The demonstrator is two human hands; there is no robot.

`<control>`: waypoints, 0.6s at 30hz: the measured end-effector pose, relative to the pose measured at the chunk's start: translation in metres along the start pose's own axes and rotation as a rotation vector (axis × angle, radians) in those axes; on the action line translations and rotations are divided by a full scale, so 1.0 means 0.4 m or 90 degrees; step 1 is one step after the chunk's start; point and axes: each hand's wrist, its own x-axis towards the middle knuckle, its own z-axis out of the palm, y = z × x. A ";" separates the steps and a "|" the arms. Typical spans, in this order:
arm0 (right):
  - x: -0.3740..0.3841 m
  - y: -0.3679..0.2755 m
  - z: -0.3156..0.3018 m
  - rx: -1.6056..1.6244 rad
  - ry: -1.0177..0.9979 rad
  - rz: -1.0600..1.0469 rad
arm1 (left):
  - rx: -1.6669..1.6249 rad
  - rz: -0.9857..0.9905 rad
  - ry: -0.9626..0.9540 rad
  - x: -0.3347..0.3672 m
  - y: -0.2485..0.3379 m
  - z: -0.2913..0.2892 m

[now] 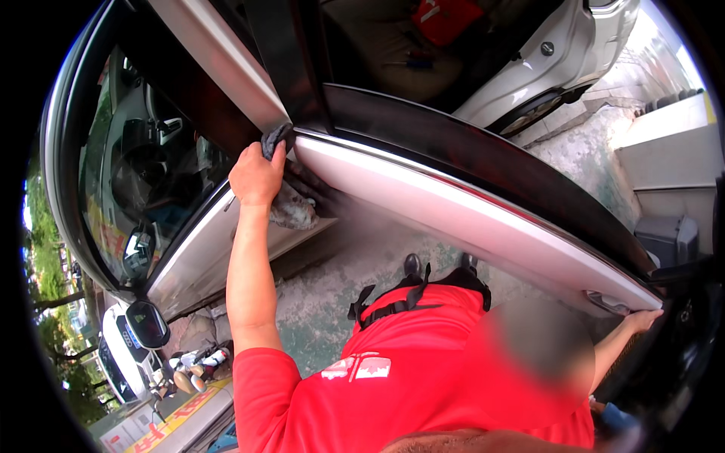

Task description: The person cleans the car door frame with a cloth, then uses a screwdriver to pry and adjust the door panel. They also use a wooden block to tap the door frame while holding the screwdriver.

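My left hand (257, 175) is closed on a dark grey cloth (277, 139), pressed against the car body where the pillar meets the open door's hinge end. The silver-white car door (453, 208) stretches from there to the right, its dark-framed window above. At the door's far right end, my right hand (642, 322) grips the edge, close to the outer handle (606, 303); some of its fingers are hidden. Below my left wrist, a mottled grey patch (293, 210) shows in the shadowed gap beside the door; I cannot tell what it is.
A side mirror (146, 325) juts out at the left, below the windshield (132, 174). Past the door, another silver-white car panel (555, 57) stands at the upper right. A grey bin (664, 240) sits at the right. A white car (124, 351) and parked motorbikes (196, 366) are at lower left.
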 end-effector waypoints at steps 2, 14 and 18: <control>-0.006 -0.014 0.020 -0.002 -0.004 0.027 | 0.003 -0.003 -0.002 0.002 0.002 -0.001; -0.010 -0.036 0.113 0.053 -0.059 0.024 | 0.001 0.005 0.028 0.000 -0.001 0.007; 0.062 0.009 0.118 0.040 -0.072 0.006 | -0.004 0.005 0.027 0.000 -0.001 0.009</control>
